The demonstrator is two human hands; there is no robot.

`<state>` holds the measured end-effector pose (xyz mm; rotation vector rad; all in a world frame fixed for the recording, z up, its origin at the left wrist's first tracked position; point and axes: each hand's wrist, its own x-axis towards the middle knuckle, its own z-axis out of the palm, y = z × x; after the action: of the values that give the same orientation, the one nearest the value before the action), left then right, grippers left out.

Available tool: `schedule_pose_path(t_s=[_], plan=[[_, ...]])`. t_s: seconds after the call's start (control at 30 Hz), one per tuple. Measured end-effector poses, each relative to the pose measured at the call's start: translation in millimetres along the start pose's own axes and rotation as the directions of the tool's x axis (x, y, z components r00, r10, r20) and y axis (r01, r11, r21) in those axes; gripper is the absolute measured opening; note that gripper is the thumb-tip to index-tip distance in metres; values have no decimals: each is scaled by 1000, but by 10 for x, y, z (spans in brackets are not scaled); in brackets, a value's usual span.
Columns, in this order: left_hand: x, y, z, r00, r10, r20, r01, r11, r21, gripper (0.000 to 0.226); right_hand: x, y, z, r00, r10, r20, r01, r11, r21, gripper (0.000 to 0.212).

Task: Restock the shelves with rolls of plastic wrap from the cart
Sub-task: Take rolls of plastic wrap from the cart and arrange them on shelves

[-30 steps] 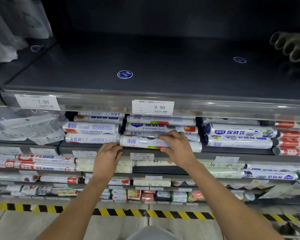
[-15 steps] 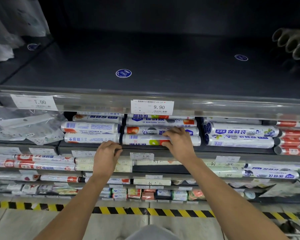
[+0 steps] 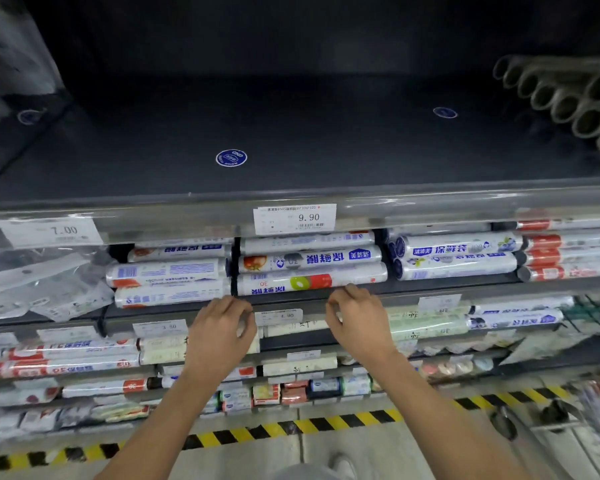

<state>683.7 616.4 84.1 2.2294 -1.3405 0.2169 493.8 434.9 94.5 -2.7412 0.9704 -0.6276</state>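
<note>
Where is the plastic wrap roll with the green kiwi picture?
In the head view the kiwi roll lies near the centre, at the front of the shelf below the 9.90 price tag, just above the right hand.

Blue on white, dark grey, hazard stripes

The front roll (image 3: 312, 283) is white with blue print and a red-and-green fruit patch; the right rolls (image 3: 568, 258) are white with red bands. The shelf (image 3: 326, 140) is dark grey with round blue stickers (image 3: 231, 157), the price tag (image 3: 295, 218) white with black digits, the floor tape (image 3: 291, 427) yellow-and-black striped.

Left hand (image 3: 222, 327), right hand (image 3: 355, 322); fingers (image 3: 336, 304) half-curled
</note>
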Motion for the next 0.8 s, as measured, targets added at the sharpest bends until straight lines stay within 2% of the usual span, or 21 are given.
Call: schedule_pose_path(t_s=[0.07, 0.2, 0.4, 0.53, 0.63, 0.8], plan=[[-55, 57, 13, 994, 63, 92, -64, 998, 2, 24, -247, -37, -11, 998, 36, 52, -33, 998, -49, 6], [-230, 141, 130, 951, 167, 258, -168, 986, -20, 3, -829, -103, 12, 977, 170, 131, -147, 975, -167, 15], [-611, 384, 335, 823, 366, 433, -378, 924, -64, 31, -1885, -215, 0, 900, 433, 45, -407, 874, -266, 10], [-941, 724, 463, 682, 548, 484, -545, 822, -163, 36, -2676, -329, -144, 777, 629, -5, -601, 740, -302, 14], [-1178, 1037, 564, 524, 677, 516, -644, 712, -280, 35, -3279, -391, -254, 673, 738, -44, -711, 630, -313, 17], [-1534, 1677, 647, 346, 836, 425, -743, 521, -420, 26, -4139, -519, -519, 476, 861, -179, -868, 428, -251, 20]])
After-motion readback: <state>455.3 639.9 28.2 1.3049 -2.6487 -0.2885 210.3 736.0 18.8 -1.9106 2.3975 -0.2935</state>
